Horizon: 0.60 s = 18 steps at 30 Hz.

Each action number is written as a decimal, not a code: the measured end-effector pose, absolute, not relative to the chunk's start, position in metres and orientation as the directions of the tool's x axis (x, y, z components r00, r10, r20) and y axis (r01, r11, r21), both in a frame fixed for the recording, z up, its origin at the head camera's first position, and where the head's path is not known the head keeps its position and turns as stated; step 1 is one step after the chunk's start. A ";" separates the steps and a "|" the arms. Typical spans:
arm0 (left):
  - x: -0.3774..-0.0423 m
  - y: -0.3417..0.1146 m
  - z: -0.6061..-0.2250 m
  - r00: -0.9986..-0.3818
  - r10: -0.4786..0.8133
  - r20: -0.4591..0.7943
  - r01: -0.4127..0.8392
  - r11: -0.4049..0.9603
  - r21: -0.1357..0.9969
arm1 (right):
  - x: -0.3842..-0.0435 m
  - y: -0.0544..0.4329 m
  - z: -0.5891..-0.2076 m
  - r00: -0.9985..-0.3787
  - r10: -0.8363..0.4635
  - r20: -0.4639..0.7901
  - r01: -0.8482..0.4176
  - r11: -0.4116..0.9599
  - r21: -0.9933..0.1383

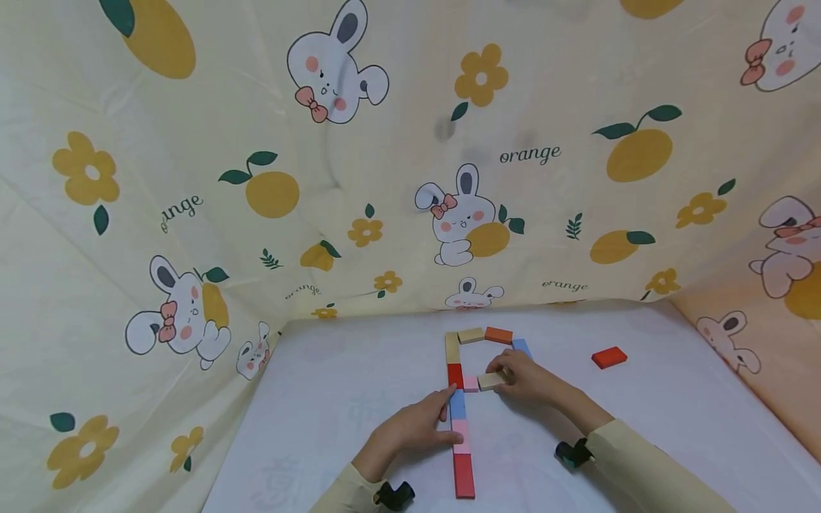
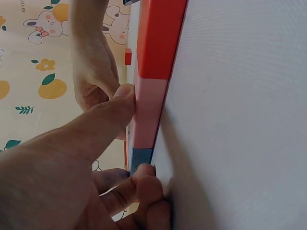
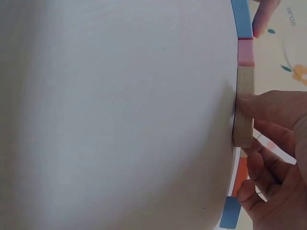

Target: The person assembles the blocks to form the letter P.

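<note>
Flat coloured blocks form a P-like outline on the white table. My right hand (image 1: 524,376) pinches a plain wooden block (image 3: 243,108) between thumb and fingers; it lies flat, its end against a short pink block (image 3: 245,51). My left hand (image 1: 410,429) rests along the upright column. Its index fingertip touches near the joint of a red block (image 1: 455,373) and a blue block (image 1: 457,405). The thumb presses a longer pink block (image 2: 150,112), with a red block (image 1: 464,476) at the column's near end. Part of the blue side block (image 1: 522,346) is hidden behind my right hand.
A wooden block (image 1: 452,348), another wooden block (image 1: 471,335) and an orange block (image 1: 499,335) make the outline's far part. One loose red-orange block (image 1: 609,357) lies apart at the right. A printed cloth (image 1: 398,142) hangs behind the white table (image 1: 308,406).
</note>
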<state>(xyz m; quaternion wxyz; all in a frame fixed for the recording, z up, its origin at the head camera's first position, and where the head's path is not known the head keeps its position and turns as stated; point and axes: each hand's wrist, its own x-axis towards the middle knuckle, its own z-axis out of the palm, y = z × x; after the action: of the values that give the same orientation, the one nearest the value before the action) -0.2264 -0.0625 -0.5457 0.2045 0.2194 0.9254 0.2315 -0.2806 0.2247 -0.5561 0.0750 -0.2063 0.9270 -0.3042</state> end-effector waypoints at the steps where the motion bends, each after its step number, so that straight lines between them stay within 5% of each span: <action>1: -0.226 -0.062 -0.546 -0.820 0.501 -0.276 0.312 0.796 0.519 | -0.281 0.225 -0.556 -0.904 -0.426 -0.015 -0.335 0.731 -0.594; 18: -0.228 -0.063 -0.547 -0.821 0.485 -0.301 0.287 0.807 0.516 | -0.278 0.241 -0.555 -0.934 -0.357 0.025 -0.291 0.718 -0.632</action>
<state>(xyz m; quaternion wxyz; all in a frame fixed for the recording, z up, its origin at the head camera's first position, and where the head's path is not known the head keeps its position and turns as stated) -0.2283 -0.0627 -0.5473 0.2142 0.2084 0.9261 0.2304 -0.2782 0.2408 -0.5553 0.0495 -0.1751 0.9255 -0.3322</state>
